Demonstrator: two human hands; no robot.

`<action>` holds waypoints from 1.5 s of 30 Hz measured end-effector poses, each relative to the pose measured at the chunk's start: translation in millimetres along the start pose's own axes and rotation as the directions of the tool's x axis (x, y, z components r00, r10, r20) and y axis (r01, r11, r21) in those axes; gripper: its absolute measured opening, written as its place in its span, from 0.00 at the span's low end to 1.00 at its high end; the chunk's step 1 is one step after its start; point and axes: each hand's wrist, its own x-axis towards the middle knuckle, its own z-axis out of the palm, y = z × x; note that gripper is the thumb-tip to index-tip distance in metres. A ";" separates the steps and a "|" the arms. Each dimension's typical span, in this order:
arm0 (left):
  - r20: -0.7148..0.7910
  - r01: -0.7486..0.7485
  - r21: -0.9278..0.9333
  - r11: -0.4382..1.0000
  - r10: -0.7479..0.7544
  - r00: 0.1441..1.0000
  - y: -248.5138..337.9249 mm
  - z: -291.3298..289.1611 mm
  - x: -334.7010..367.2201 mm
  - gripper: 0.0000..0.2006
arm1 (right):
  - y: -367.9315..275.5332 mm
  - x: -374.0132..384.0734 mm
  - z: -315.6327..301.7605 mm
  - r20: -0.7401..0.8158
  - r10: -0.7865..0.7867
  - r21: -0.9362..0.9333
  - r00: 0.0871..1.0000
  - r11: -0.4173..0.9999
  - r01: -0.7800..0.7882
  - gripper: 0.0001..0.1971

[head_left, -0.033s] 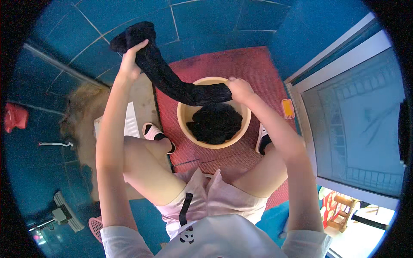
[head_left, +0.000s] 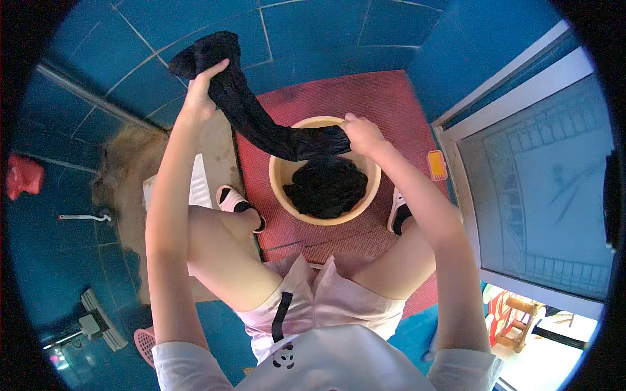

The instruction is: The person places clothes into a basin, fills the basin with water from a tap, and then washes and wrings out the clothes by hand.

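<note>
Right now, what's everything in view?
Round plastic basin: 1, cream, centre
Long cloth: 1, black, partly above basin
Heaped cloth: count unclear, black, inside basin
Textured mat: 1, red, under basin
Small rectangular object: 1, yellow, right
Framed translucent panel: 1, bluish, right
Ridged fixture: 1, white, left
Hooked rod: 1, white, left
Crumpled object: 1, red, left
Flat-headed tool: 1, grey, left
Perforated slipper: 1, pink, lower left
Sandals: 2, pale, worn
Bare hands: 2, gripping long cloth

Relative to the preceding picture, displacement is slight. Black cloth [head_left: 251, 117]: upper end, at 11 o'clock in the view, shifted toward 3 o'clock. Left hand [head_left: 199, 99], at 10 o'clock: shifted toward 2 o'clock. Right hand [head_left: 362, 138], at 1 o'clock: shifted toward 10 o'clock.
</note>
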 end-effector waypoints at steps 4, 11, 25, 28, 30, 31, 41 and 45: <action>0.036 0.074 0.122 0.990 -0.079 0.996 -8.2 12.0 -8.0 0.12 | -29.1 6.5 -32.8 -0.025 0.070 -0.031 0.997 0.997 -0.071 0.07; 0.149 0.047 0.356 0.933 -0.106 0.983 -46.5 50.9 -34.6 0.17 | -57.6 10.7 -78.8 -0.606 -0.274 -0.273 0.746 0.953 0.129 0.05; 0.510 -0.050 0.444 0.895 -0.206 0.835 -77.3 88.5 -51.8 0.41 | -54.9 4.9 -97.2 -0.757 -0.227 -0.166 0.613 0.974 0.155 0.08; 0.480 -0.016 0.441 0.897 -0.221 0.849 -66.0 101.3 -52.2 0.40 | -42.1 1.5 -104.8 -0.738 -0.171 -0.055 0.653 0.979 0.195 0.12; 0.478 -0.047 0.434 0.900 -0.186 0.858 -56.2 104.1 -53.5 0.35 | -34.2 -4.2 -122.4 -0.646 -0.204 0.105 0.735 0.930 0.351 0.21; 0.463 -0.043 0.450 0.892 -0.192 0.865 -51.3 105.2 -55.2 0.34 | -27.3 -5.2 -125.3 -0.625 -0.200 0.219 0.755 0.883 0.415 0.29; 0.254 0.065 0.089 0.994 -0.086 0.963 -58.6 84.6 -25.2 0.13 | -0.9 -12.4 -59.5 0.344 0.076 0.321 0.936 0.927 -0.193 0.66; 0.282 0.203 -0.150 0.968 -0.155 0.947 -48.6 82.6 -18.7 0.14 | -16.6 -12.4 -10.9 0.348 0.090 0.481 0.933 0.838 -0.260 0.72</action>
